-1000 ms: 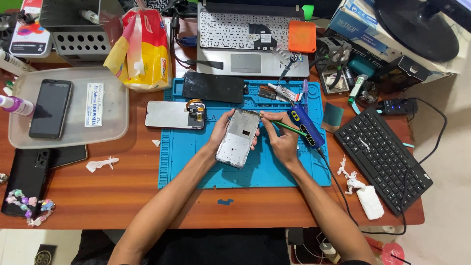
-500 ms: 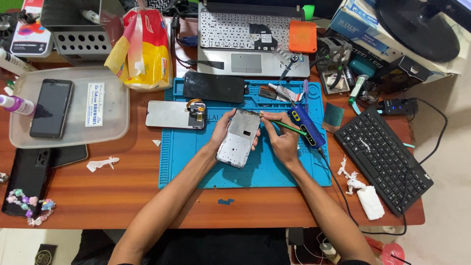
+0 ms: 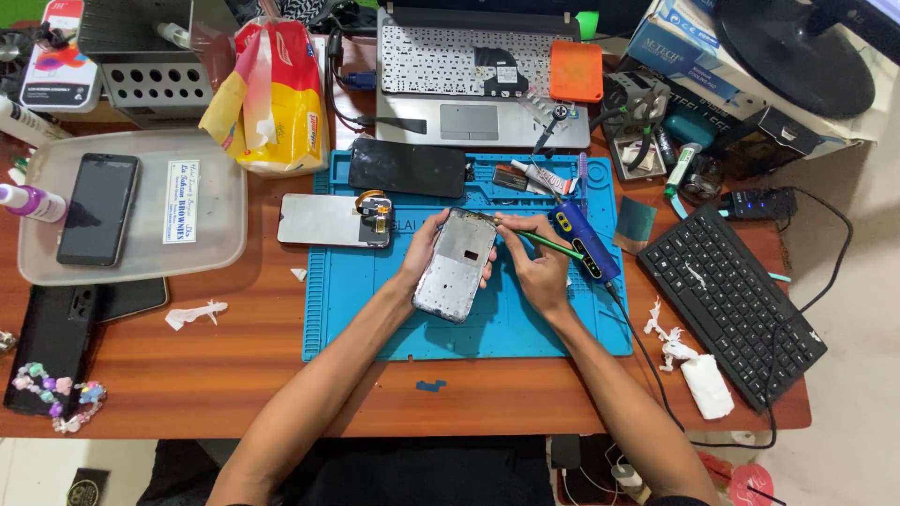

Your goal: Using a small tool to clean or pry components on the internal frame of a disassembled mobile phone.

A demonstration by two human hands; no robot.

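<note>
My left hand (image 3: 424,251) grips the left edge of a silver phone frame (image 3: 456,265), tilted upright over the blue work mat (image 3: 375,309). My right hand (image 3: 536,267) holds a thin green tool (image 3: 553,246) with its tip against the frame's upper right corner. A detached phone screen with a flex cable (image 3: 333,220) lies on the mat to the left. A black phone (image 3: 408,168) lies on the mat behind the frame.
A blue and yellow tool (image 3: 583,241) with a cable lies right of my hand. A black keyboard (image 3: 729,302) sits at right, a laptop (image 3: 478,75) at the back, a clear tray (image 3: 197,244) holding a phone at left. A tissue pack (image 3: 277,98) stands behind.
</note>
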